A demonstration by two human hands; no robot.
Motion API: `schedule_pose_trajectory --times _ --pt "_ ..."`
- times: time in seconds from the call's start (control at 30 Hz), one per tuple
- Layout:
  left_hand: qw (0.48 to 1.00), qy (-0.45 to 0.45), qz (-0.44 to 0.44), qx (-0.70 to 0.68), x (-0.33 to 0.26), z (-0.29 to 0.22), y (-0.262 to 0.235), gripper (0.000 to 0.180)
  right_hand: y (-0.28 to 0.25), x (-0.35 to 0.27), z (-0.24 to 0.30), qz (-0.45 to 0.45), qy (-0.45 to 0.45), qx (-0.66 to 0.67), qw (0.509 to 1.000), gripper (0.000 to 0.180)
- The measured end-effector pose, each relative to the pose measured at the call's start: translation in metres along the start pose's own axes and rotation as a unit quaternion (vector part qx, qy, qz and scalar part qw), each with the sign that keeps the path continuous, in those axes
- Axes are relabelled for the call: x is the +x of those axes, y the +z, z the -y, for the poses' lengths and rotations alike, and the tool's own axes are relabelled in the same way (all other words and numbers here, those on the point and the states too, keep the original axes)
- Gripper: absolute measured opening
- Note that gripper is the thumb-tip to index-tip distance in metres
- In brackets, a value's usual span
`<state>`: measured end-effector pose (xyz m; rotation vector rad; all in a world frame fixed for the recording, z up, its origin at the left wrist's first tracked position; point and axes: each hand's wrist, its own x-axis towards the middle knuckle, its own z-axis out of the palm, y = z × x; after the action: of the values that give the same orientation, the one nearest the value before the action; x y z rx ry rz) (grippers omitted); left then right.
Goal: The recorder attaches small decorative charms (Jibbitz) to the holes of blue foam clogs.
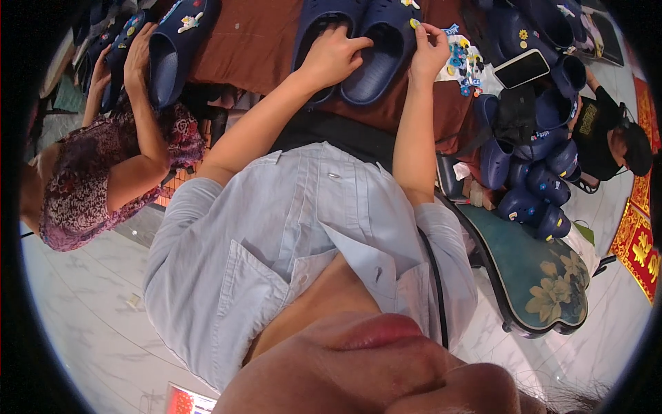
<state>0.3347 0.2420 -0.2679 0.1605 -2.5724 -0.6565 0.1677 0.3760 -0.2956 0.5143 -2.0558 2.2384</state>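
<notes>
A pair of navy clogs stands at the top middle, the left clog (307, 34) beside the right clog (376, 76). My left hand (336, 58) is closed over their adjoining sides, fingers down in the left clog's opening and thumb over the right one; its fingertips are hidden. Thumb and finger of my right hand (429, 54) pinch a small round yellow-green shoe charm (414, 23) against the right clog's outer side. A white cartoon charm (410, 3) shows on that clog's upper. Beside my right hand lie loose colourful charms (465, 62) on white backing.
Brown cloth (241, 52) covers the table. A phone (521, 68) lies right of the charms, near piled navy clogs (541, 186). At left, a co-worker's hands (138, 58) are at another clog (172, 55). Another person (607, 134) is far right. A green floral chair (527, 269) stands behind me.
</notes>
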Motion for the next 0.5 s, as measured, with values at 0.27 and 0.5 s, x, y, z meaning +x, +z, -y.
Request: schedule_pose_trajectory --times 0.27,0.5 --pt "1.000 -0.004 0.006 -0.002 -0.002 0.001 -0.001 0.036 -0.005 0.001 0.005 0.005 -0.184 -0.240 0.953 0.011" --pt "1.000 -0.007 0.015 -0.002 -0.001 -0.002 -0.001 0.038 -0.012 -0.002 0.022 0.054 -0.317 -0.382 0.866 0.015"
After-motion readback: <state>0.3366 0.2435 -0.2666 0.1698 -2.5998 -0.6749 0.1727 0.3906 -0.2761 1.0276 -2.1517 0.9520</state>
